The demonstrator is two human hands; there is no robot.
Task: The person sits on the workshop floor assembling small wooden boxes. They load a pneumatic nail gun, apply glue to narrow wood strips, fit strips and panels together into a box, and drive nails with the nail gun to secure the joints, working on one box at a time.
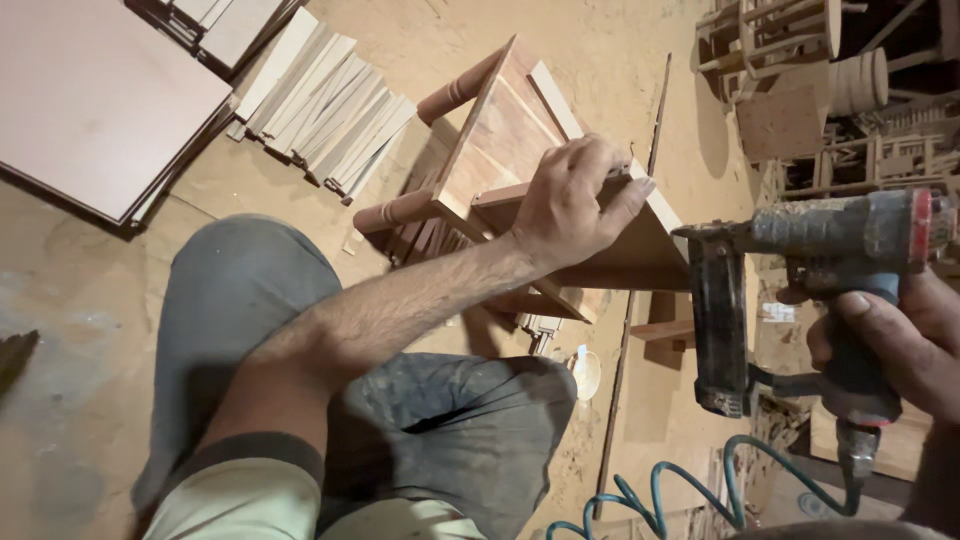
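Gripping the top edge of a wooden panel (625, 255), the left hand (570, 210) has its fingers curled over the board and its thumb spread along the face, pressing it against a small wooden stool frame (490, 130) with turned legs that lies on the sawdust floor (90, 330). The right hand (900, 340) is clenched around the handle of a worn nail gun (800, 270), held off to the right of the panel and apart from it. A green air hose (690, 490) coils away below the gun. Cut slats (320, 105) lie stacked near the frame, beside a large flat board (90, 100)
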